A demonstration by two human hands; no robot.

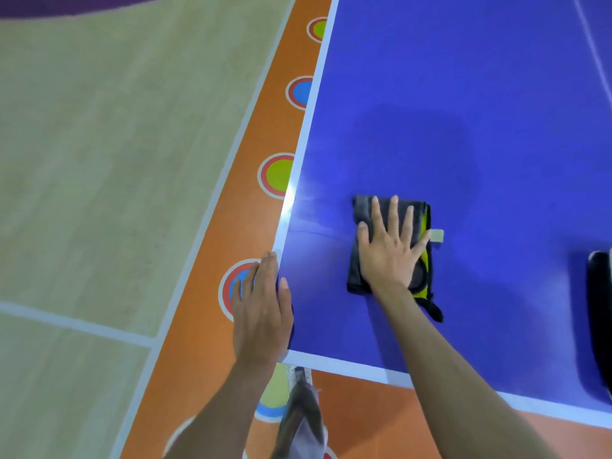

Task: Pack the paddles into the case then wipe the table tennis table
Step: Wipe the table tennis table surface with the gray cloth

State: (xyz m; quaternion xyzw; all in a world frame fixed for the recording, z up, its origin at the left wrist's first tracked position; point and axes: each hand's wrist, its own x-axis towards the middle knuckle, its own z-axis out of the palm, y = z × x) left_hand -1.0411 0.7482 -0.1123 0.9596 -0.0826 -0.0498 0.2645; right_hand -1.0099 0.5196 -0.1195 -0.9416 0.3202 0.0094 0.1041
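The blue table tennis table (463,94) fills the right half of the view, with white lines along its edges. A folded grey cloth with yellow trim (367,210) lies flat on the table near its left corner. My right hand (389,246) presses down on the cloth with fingers spread straight. My left hand (261,309) rests on the table's left edge near the corner, fingers straight, thumb on the blue surface. A black case (599,326) shows partly at the right border of the view; the paddles are not visible.
An orange floor strip (212,342) with coloured circles runs along the table's left side, and pale wooden floor (99,160) lies beyond it. My shoe (299,376) shows below the near table edge. A darker damp-looking patch (414,144) marks the table beyond the cloth.
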